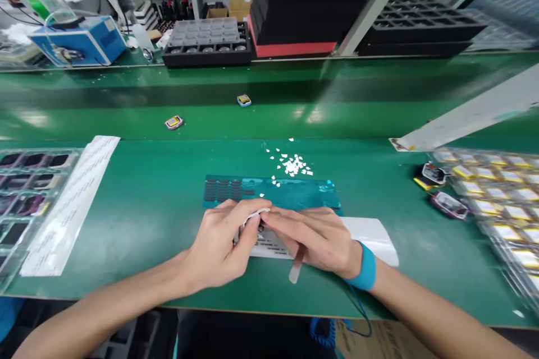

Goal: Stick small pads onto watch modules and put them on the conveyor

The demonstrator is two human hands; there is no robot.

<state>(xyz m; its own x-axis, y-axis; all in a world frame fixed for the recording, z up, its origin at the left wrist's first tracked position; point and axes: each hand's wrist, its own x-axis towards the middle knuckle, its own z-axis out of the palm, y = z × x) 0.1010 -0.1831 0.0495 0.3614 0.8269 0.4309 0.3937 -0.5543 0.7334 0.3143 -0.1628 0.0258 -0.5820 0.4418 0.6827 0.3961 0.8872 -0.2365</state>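
Note:
My left hand [229, 244] is closed around a small white-edged piece [257, 213], probably a watch-like device housing, mostly hidden by the fingers. Against that piece press the fingertips of my right hand [315, 235], which wears a blue wrist strap [365, 266]. A flat, round-ended strip [297, 266] sticks out below the right palm; its other end is hidden. Under both hands lies a white printed sheet [370, 235]. Just beyond them is a blue film sheet [290, 193] with rows of small dark strips, and past it a pile of white bits [293, 165].
Two small devices, one purple-edged [173, 122] and one blue-edged [243, 100], lie farther back. A clear tray [37, 179] and a white strip sheet [71, 207] are at left. At right stand a tray of yellow-edged parts [501, 202], loose housings [448, 205] and a slanting white post [467, 112].

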